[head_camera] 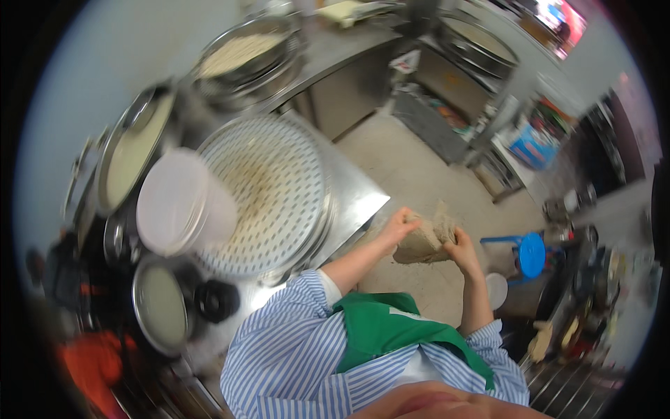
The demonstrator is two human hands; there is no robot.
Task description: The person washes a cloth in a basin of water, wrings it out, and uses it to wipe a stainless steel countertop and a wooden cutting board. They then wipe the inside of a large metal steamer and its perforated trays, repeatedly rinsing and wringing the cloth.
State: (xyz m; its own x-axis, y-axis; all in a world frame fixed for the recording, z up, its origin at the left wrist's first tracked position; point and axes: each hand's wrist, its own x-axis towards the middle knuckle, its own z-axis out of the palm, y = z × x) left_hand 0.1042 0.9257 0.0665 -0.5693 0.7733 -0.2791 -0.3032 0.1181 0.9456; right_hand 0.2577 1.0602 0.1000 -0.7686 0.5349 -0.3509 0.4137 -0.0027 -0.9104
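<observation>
My left hand (pixel 399 230) grips one side of a rumpled beige-brown cloth (pixel 424 246), and my right hand (pixel 465 254) grips its other side. The cloth hangs between them over the floor, just beyond my green apron. To the left of my hands, a large round perforated metal tray (pixel 293 209) with brownish residue near its middle rests on a steel table. A whitish plastic bucket (pixel 175 201) stands over the tray's left edge, its pale round face towards the camera. The fingertips of both hands are partly hidden by the cloth.
The steel table's corner (pixel 384 198) juts out left of my hands. Metal bowls with pale contents (pixel 159 309) stand at the left, near a black round object (pixel 217 301). A blue stool (pixel 531 255) and a whitish round container (pixel 496 290) are at the right. Shelving stands further back.
</observation>
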